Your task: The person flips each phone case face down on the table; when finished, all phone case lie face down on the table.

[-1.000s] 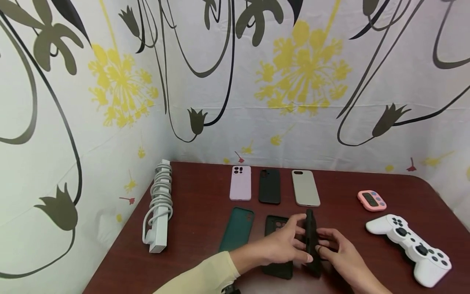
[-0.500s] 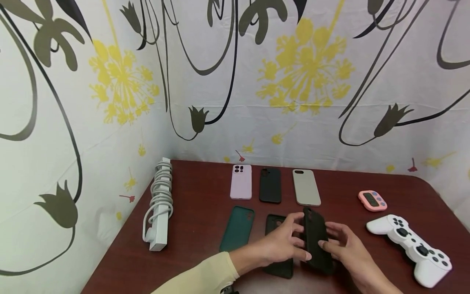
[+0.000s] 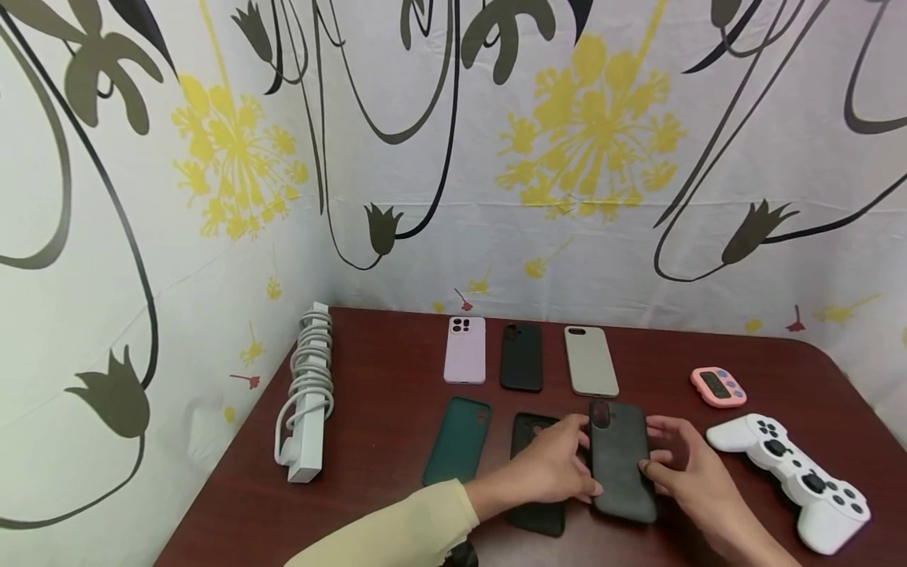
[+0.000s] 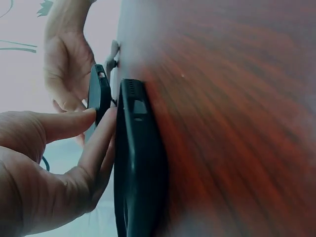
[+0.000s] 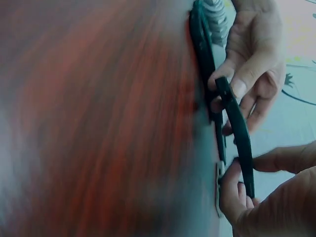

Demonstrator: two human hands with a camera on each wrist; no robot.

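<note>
Both hands are working one dark phone case (image 3: 622, 461) at the near middle of the bench (image 3: 383, 409). The case is lying nearly flat, back up, long axis running away from the person, camera cutout at the far end. It is sitting between the two hands, equally near to each.

Left hand (image 3: 549, 471): fingers are extending along the case's left long edge, fingertips touching it, thumb on top in the left wrist view; a light pinch, fingers mostly straight.

Right hand (image 3: 683, 465): fingers are curling round the right long edge; the right wrist view shows thumb and fingertips pinching the rim.

The case is tilting slightly off the bench in the wrist views. A second black case (image 3: 536, 472) is lying just to its left, partly under the left hand. A green case (image 3: 457, 441) is lying further left.
</note>
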